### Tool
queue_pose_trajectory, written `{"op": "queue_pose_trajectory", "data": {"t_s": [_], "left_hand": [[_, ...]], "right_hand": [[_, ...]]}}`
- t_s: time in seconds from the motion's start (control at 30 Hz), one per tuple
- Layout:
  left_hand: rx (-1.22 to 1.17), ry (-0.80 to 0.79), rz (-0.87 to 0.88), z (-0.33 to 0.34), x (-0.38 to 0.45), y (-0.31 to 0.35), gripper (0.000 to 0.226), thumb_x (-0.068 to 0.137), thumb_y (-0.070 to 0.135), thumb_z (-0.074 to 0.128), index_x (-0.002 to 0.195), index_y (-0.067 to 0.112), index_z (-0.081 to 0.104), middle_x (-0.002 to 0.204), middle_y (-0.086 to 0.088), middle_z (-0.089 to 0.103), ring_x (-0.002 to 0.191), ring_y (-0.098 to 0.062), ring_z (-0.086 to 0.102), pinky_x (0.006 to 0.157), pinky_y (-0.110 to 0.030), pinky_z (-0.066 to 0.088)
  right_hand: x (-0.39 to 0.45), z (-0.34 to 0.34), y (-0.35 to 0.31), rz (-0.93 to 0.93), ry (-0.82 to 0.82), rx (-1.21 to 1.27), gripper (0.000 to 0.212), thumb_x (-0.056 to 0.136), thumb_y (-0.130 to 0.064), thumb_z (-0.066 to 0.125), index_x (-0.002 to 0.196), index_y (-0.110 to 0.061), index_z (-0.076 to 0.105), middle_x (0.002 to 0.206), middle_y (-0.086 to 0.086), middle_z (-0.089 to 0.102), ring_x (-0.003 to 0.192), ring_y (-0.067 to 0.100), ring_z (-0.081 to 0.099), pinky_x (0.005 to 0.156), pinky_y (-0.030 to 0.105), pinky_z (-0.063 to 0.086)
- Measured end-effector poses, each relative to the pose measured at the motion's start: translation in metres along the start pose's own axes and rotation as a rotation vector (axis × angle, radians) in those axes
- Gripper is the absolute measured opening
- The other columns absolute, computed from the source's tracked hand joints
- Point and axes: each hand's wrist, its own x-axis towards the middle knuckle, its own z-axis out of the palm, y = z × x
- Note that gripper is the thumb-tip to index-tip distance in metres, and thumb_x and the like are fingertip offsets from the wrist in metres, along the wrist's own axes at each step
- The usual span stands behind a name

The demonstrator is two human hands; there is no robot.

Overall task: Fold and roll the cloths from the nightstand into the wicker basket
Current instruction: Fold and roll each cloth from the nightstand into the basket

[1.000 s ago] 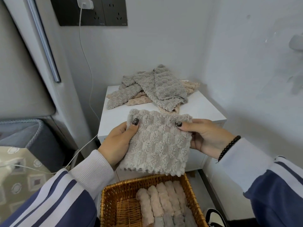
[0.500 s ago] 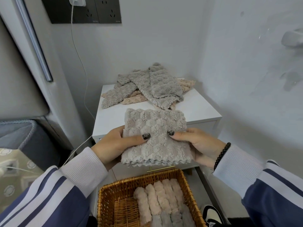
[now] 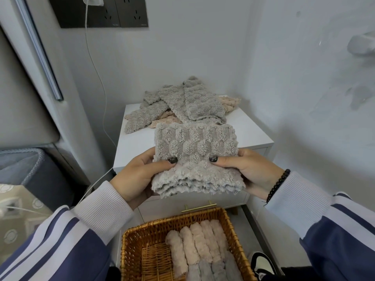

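Folded grey cloth (image 3: 195, 159) held btwn both hands, above wicker basket (image 3: 142, 236), in front of nightstand's (image 3: 253, 132) front edge. Left hand (image 3: 138, 175) & right hand (image 3: 249, 171) each pinch a side, thumbs on top. Loose cloths (image 3: 182, 106) piled at nightstand's back edge.
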Motion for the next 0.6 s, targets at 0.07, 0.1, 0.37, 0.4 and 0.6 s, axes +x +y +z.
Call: {"op": "queue_pose_trajectory", "data": {"t_s": [0.07, 0.1, 0.37, 0.4, 0.6], "left_hand": [[0.007, 0.002, -0.01, -0.002, 0.0, 0.001, 0.042, 0.069, 0.001, 0.07, 0.107, 0.021, 0.071, 0.109, -0.017, 0.07, 0.087, -0.032, 0.065, 0.059, -0.034, 0.057], [-0.015, 0.002, -0.009, -0.002, 0.0, 0.002, 0.04, 0.072, 0.001, 0.068, 0.108, 0.02, 0.07, 0.107, -0.018, 0.07, 0.082, -0.031, 0.065, 0.054, -0.034, 0.058], [-0.17, -0.058, -0.003, 0.0, -0.009, 0.009, 0.042, 0.072, 0.005, 0.051, 0.11, 0.014, 0.065, 0.09, -0.014, 0.072, 0.055, -0.025, 0.067, 0.039, -0.028, 0.051], [-0.175, -0.062, -0.004, 0.0, -0.01, 0.01, 0.043, 0.072, 0.005, 0.05, 0.112, 0.014, 0.064, 0.09, -0.014, 0.072, 0.054, -0.024, 0.067, 0.038, -0.028, 0.051], [-0.218, -0.113, 0.002, -0.001, -0.013, 0.012, 0.043, 0.073, -0.002, 0.044, 0.1, 0.015, 0.073, 0.09, -0.022, 0.071, 0.053, -0.032, 0.068, 0.035, -0.028, 0.052]], "right_hand": [[0.002, -0.001, -0.002, 0.023, -0.019, 0.054, 0.051, 0.07, -0.005, 0.068, 0.118, 0.008, 0.058, 0.109, 0.02, 0.07, 0.101, 0.03, 0.068, 0.083, 0.037, 0.057], [0.002, -0.001, -0.002, 0.029, -0.027, 0.078, 0.053, 0.069, -0.005, 0.067, 0.119, 0.01, 0.057, 0.111, 0.021, 0.069, 0.104, 0.031, 0.067, 0.086, 0.039, 0.056], [0.0, 0.002, -0.004, 0.026, -0.11, 0.173, 0.065, 0.064, -0.011, 0.07, 0.121, 0.015, 0.054, 0.123, 0.026, 0.061, 0.113, 0.033, 0.061, 0.09, 0.039, 0.054], [0.001, 0.002, -0.004, 0.01, -0.111, 0.194, 0.072, 0.058, -0.011, 0.077, 0.121, 0.016, 0.053, 0.122, 0.027, 0.061, 0.109, 0.033, 0.063, 0.087, 0.039, 0.056], [0.0, 0.0, -0.004, -0.081, -0.183, 0.299, 0.07, 0.05, 0.007, 0.07, 0.119, 0.005, 0.057, 0.116, 0.028, 0.064, 0.098, 0.036, 0.068, 0.072, 0.04, 0.06]]}}
